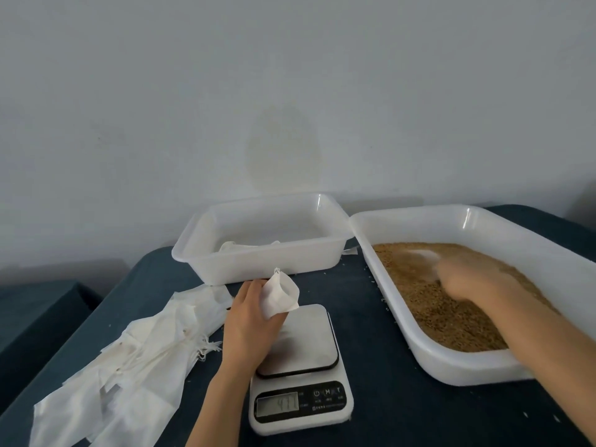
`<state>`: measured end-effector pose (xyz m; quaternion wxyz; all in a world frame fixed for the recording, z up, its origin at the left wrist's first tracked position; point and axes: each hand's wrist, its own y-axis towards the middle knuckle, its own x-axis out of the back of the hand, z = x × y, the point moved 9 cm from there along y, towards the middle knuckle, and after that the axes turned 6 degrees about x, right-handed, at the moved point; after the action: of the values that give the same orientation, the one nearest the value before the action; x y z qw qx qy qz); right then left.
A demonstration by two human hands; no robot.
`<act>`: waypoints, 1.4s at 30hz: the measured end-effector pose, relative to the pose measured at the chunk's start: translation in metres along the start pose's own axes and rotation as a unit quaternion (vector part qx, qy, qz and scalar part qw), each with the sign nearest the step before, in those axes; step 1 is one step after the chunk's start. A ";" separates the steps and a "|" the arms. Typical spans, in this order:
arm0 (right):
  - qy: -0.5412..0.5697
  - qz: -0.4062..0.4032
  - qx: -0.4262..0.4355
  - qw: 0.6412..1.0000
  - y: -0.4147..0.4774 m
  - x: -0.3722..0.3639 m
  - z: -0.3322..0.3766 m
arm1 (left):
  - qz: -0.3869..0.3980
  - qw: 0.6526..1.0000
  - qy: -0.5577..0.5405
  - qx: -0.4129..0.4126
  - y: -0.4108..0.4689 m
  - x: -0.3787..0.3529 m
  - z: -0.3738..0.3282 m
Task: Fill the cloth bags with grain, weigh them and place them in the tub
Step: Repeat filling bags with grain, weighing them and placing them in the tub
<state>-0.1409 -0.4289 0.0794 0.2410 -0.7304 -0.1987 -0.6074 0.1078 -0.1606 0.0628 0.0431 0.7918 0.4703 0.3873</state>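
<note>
A dark blue table (371, 333) against a pale wall (290, 91), with one hand holding a bag and the other in the grain.

The left hand (250, 321) grips a small white cloth bag (280, 293), mouth up, over the steel platform of the scale (300, 366). The right hand (467, 282) is blurred, low over the brown grain (451, 317) in the white tray (451, 366) at right; its grip cannot be told. Behind the scale, the translucent tub (258, 262) holds some white cloth (238, 246). A pile of empty bags (138, 350) lies at left.
</note>
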 end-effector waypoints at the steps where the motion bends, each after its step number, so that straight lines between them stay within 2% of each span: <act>1: 0.025 0.014 0.025 0.999 0.002 -0.005 0.011 | 0.001 1.000 -0.001 -0.002 0.000 -0.001 -0.001; 4: 0.146 0.040 0.046 0.987 0.007 -0.011 0.025 | 0.006 1.000 0.000 -0.001 -0.001 -0.001 -0.001; 6: 0.211 0.025 0.016 0.977 0.011 -0.008 0.016 | 0.006 1.000 -0.001 0.004 -0.001 0.000 0.000; 9: 0.337 0.049 -0.036 0.939 0.012 -0.013 0.002 | 0.009 1.000 0.001 0.009 -0.002 0.000 0.002; 15: 0.446 0.081 -0.025 0.891 0.004 -0.007 0.000 | 0.032 0.998 -0.055 0.024 -0.003 -0.001 0.001; 19: 0.491 0.031 0.004 0.871 0.007 0.002 0.003 | 0.066 0.985 -0.149 0.056 -0.005 -0.005 0.002; 22: 0.538 -0.047 0.067 0.839 0.005 0.024 0.010 | 0.078 0.982 -0.159 0.061 -0.005 -0.005 -0.001; 25: 0.488 -0.134 0.167 0.846 -0.006 0.054 0.021 | 0.089 0.984 -0.141 0.055 -0.006 -0.006 -0.002; 30: 0.424 -0.160 0.288 0.844 -0.025 0.074 0.058 | 0.103 0.989 -0.093 0.052 -0.006 -0.008 0.000; 38: 0.308 -0.208 0.334 0.866 -0.032 0.080 0.086 | 0.101 0.991 -0.057 0.062 -0.004 -0.007 0.007; 42: 0.260 -0.234 0.360 0.865 -0.038 0.087 0.095 | 0.100 0.991 -0.055 0.064 -0.005 -0.006 0.006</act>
<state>-0.0718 -0.3425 0.1555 0.3811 -0.3407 -0.4983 -0.7003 0.1069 -0.1604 0.0529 -0.0213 0.8561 0.4093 0.3148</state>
